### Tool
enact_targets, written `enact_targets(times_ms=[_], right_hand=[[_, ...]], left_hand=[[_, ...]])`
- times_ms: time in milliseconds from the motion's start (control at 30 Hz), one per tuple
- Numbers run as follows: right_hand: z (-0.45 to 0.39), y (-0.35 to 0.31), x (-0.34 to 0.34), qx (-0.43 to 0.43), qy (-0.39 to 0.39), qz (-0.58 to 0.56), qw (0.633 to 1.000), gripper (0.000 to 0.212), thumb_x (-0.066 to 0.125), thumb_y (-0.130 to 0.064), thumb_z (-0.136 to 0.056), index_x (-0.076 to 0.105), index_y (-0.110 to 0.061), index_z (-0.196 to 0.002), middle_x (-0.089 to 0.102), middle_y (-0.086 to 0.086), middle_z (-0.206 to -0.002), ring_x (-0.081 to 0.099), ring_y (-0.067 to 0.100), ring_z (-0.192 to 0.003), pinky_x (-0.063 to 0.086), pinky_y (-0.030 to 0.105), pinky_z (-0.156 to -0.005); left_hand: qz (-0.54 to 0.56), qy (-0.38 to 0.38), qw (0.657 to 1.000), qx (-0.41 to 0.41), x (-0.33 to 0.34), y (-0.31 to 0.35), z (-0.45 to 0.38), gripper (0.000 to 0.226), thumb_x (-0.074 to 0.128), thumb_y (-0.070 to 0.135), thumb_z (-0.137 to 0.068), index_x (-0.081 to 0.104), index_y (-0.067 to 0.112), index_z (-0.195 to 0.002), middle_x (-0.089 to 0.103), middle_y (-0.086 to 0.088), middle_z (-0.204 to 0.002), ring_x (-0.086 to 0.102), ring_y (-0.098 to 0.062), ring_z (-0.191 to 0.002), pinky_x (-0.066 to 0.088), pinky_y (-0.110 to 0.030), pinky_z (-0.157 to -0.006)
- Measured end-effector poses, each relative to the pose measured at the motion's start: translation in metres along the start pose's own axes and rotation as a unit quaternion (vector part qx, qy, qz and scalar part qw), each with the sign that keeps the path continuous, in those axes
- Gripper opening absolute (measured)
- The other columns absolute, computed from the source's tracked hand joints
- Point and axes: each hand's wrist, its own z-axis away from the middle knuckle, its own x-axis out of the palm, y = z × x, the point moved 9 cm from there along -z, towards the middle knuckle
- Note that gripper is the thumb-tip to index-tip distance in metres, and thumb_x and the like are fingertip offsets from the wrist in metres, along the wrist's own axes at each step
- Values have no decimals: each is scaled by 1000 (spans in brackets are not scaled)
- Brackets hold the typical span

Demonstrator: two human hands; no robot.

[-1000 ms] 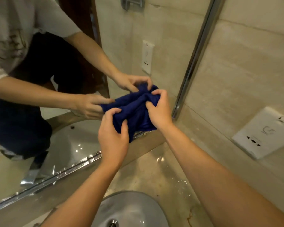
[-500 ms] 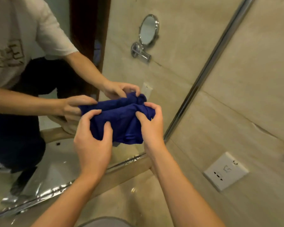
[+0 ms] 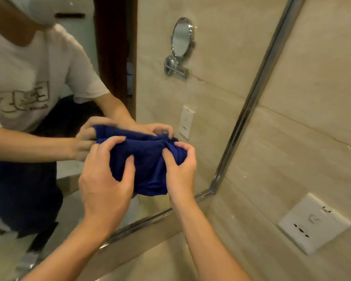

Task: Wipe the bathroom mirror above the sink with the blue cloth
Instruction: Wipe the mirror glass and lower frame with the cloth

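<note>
Directly in front of the mirror (image 3: pixel 221 57), just above its lower right corner, I hold the blue cloth (image 3: pixel 148 159) bunched between both hands. My left hand (image 3: pixel 105 179) grips the cloth's left side: the fingers curl over the top edge and the thumb presses into the fabric from the near side. My right hand (image 3: pixel 180 167) grips the right side: the thumb digs into the front face and the fingers curl round the gathered upper right corner. The cloth is folded and creased, its bottom edge hanging free between my two wrists. Whether the cloth touches the glass cannot be told from this angle; its reflection sits immediately behind it, together with the reflected hands. The mirror's metal frame (image 3: pixel 251 102) runs diagonally up the right side and along the bottom edge. Reflected in the glass are a small round mirror on a wall arm (image 3: pixel 180 39), a white socket (image 3: pixel 186 121) and my white T-shirt (image 3: pixel 28 78). On the tiled wall (image 3: pixel 312 118) to the right of the frame, well apart from the cloth, sits a white wall socket (image 3: pixel 314 223).
</note>
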Motion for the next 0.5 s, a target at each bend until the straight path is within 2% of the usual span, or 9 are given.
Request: enact_targets(times_ms=[67, 133, 200, 367, 500], right_hand=[[-21, -11, -12, -28, 24, -25, 999, 24, 70, -21, -87, 56, -27, -106, 62, -15, -102, 59, -4, -93, 49, 17, -81], [-41, -15, -25, -36, 54, -41, 997, 24, 71, -26, -86, 56, -28, -104, 63, -13, -99, 61, 4, -93, 53, 29, -84], [-59, -10, -40, -39, 75, -61, 995, 23, 71, -29, -86, 56, -26, -103, 63, -11, -97, 62, 6, -90, 55, 33, -83], [-99, 25, -91, -55, 137, -97, 984, 17, 69, -30, -88, 53, -29, -95, 62, -9, -93, 62, 9, -86, 55, 35, -76], [-117, 60, -128, -55, 155, -77, 983, 17, 65, -25, -92, 50, -25, -101, 60, -8, -95, 61, 10, -87, 52, 25, -74]], left_hand=[[-19, 7, 999, 44, 13, 23, -17, 38, 68, 9, -87, 55, 8, -123, 58, -7, -113, 50, -8, -106, 32, -10, -94], [-42, 3, 995, 91, 33, 50, -33, 38, 69, 8, -86, 55, 7, -122, 58, -8, -113, 51, -15, -106, 35, -19, -94], [-71, -7, 988, 136, 58, 74, -45, 37, 66, 14, -86, 56, 9, -122, 59, -7, -113, 52, -20, -107, 37, -26, -92], [-168, -64, 950, 253, 138, 101, -38, 35, 61, 22, -89, 58, 13, -123, 62, -6, -112, 56, -22, -100, 37, -27, -85], [-210, -117, 923, 301, 197, 98, -8, 32, 57, 23, -94, 58, 14, -124, 61, -6, -108, 59, -23, -92, 43, -32, -73]])
